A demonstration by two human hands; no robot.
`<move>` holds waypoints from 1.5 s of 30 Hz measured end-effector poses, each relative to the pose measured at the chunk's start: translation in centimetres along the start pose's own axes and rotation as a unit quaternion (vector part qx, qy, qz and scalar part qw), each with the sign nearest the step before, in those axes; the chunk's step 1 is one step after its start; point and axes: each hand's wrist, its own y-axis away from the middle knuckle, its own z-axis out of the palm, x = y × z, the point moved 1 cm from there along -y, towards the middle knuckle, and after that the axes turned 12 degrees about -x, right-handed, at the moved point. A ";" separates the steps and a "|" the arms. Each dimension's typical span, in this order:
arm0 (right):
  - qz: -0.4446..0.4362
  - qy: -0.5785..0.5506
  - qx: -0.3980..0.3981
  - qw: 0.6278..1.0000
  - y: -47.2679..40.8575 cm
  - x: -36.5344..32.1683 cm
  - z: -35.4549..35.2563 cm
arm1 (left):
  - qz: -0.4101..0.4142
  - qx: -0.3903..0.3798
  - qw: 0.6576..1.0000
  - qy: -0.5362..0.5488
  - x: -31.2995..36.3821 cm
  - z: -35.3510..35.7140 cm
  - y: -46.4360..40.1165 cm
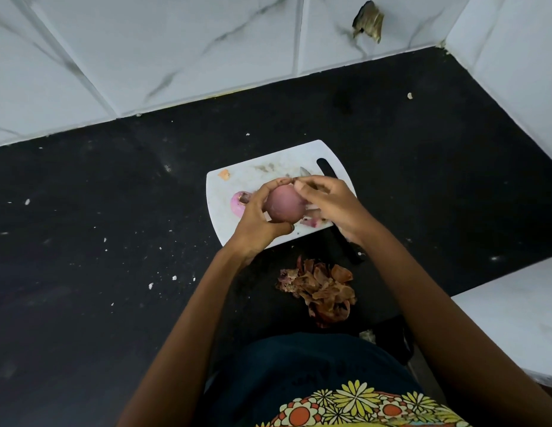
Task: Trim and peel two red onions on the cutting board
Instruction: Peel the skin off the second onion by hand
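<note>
Onion [283, 206] held just above the cutting board [253, 177], cradled in the left hand [258, 221]: fingers curled over the far side, thumb hooked underneath, a grip that judging by its shape steadies the bulb while leaving the top free for peeling. Surface pale pink and smooth, so most of the dry outer skin looks already removed. Right hand [325, 202] placed against the right side of the bulb, fingers bent, tips meeting the left fingertips at the crown; seems to pinch a thin edge of skin there, though the strip itself is too small to confirm. Knife [345, 238] also under the right hand: blade tip showing past the knuckles over the board, dark handle projecting off the board's near edge, apparently tucked in the palm to keep it ready; exact grip hidden. Second onion [239, 202] resting on the board, left of the held bulb, cut end facing up, pink and glossy, likely finished. Trimmed scraps [311, 221] lying on the board beneath the right hand. Heap of dry skins [320, 288] set on the dark counter [114, 211] just off the board's near edge, probably to keep the board's surface workable. Remaining work, at a judgement: stripping the last layer.
</note>
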 end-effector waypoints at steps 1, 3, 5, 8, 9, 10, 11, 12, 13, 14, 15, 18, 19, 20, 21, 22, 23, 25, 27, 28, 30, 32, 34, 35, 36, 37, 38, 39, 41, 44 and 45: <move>0.006 -0.033 -0.017 0.999 0.2 -0.2 0.2 | 0.002 -0.007 1.000 0.001 0.1 0.1 -0.1; 0.005 -0.046 -0.019 0.999 0.3 -0.2 0.2 | 0.005 -0.027 1.000 0.008 0.4 0.1 -0.1; 0.000 -0.060 -0.021 0.998 0.5 -0.2 0.1 | 0.004 -0.052 0.999 0.016 0.7 0.1 0.0; -0.004 -0.088 -0.035 0.996 1.0 -0.3 0.0 | -0.002 -0.067 0.997 0.033 1.0 0.1 0.3; -0.004 -0.097 -0.042 0.994 1.2 -0.2 -0.1 | -0.005 -0.069 0.997 0.040 0.9 0.1 0.4; -0.004 -0.103 -0.047 0.994 1.3 -0.1 -0.2 | -0.010 -0.071 0.996 0.045 0.8 0.1 0.5; -0.003 -0.103 -0.050 0.993 1.5 -0.1 -0.3 | -0.017 -0.070 0.996 0.048 0.6 0.0 0.5; -0.002 -0.100 -0.049 0.994 1.6 0.0 -0.5 | -0.023 -0.063 0.996 0.050 0.4 0.0 0.6; -0.003 -0.092 -0.044 0.995 1.7 0.1 -0.7 | -0.030 -0.050 0.997 0.055 0.2 -0.1 0.6; -0.005 -0.078 -0.037 0.996 1.7 0.1 -0.9 | -0.036 -0.034 0.997 0.063 0.1 -0.1 0.6; -0.009 -0.062 -0.028 0.998 1.6 0.1 -1.1 | -0.040 -0.021 0.996 0.073 0.0 -0.1 0.6; -0.025 -0.025 -0.013 0.999 1.6 0.2 -1.3 | -0.045 -0.009 0.996 0.083 -0.2 0.1 0.5; -0.028 -0.019 -0.008 0.999 1.6 0.1 -1.3 | -0.043 -0.012 0.995 0.085 -0.2 0.1 0.6; -0.032 -0.015 -0.001 0.999 1.6 0.1 -1.3 | -0.040 -0.018 0.995 0.089 -0.1 0.0 0.7; -0.036 -0.018 0.009 0.999 1.7 0.0 -1.2 | -0.038 -0.026 0.994 0.095 0.0 -0.1 0.9; -0.040 -0.028 0.024 0.999 1.7 0.1 -1.1 | -0.037 -0.035 0.993 0.102 0.0 -0.1 1.0; -0.042 -0.043 0.041 0.997 1.7 0.1 -1.1 | -0.038 -0.043 0.992 0.111 0.0 -0.2 1.2; -0.047 -0.069 0.070 0.994 1.7 0.4 -1.0 | -0.040 -0.052 0.989 0.133 0.0 -0.1 1.5; -0.050 -0.078 0.096 0.991 1.8 0.5 -1.1 | -0.043 -0.056 0.985 0.158 -0.2 -0.1 1.8; -0.051 -0.084 0.112 0.989 1.8 0.6 -1.1 | -0.045 -0.059 0.982 0.171 -0.2 0.0 1.9; -0.054 -0.107 0.146 0.982 2.2 0.6 -1.2 | -0.046 -0.066 0.978 0.191 -0.2 0.2 2.2; -0.062 -0.135 0.179 0.973 2.4 0.6 -1.5 | -0.051 -0.050 0.976 0.207 0.0 0.2 2.5; -0.066 -0.131 0.203 0.968 2.8 0.7 -1.7 | -0.052 -0.038 0.974 0.218 0.1 0.2 2.8; -0.064 -0.111 0.216 0.968 3.1 0.7 -1.8 | -0.051 -0.035 0.973 0.222 0.1 0.2 3.0; -0.061 -0.082 0.230 0.968 3.4 0.8 -2.0 | -0.052 -0.027 0.972 0.227 0.2 0.2 3.2; -0.054 -0.046 0.237 0.969 3.8 0.9 -2.2 | -0.054 -0.018 0.971 0.231 0.1 0.2 3.4; -0.046 -0.006 0.224 0.973 4.1 1.0 -2.4 | -0.054 -0.013 0.971 0.231 0.1 0.1 3.5; -0.032 0.038 0.186 0.981 4.5 1.1 -2.4 | -0.051 -0.012 0.972 0.228 0.1 0.0 3.6; 0.013 0.128 0.070 0.989 5.0 1.6 -2.1 | -0.044 -0.024 0.974 0.220 0.1 -0.1 3.8; 0.085 0.219 -0.035 0.971 4.8 3.3 -1.5 | -0.044 -0.029 0.971 0.233 0.1 0.1 4.0; 0.096 0.247 -0.042 0.963 4.6 3.7 -1.2 | -0.046 -0.026 0.970 0.239 0.1 0.2 4.1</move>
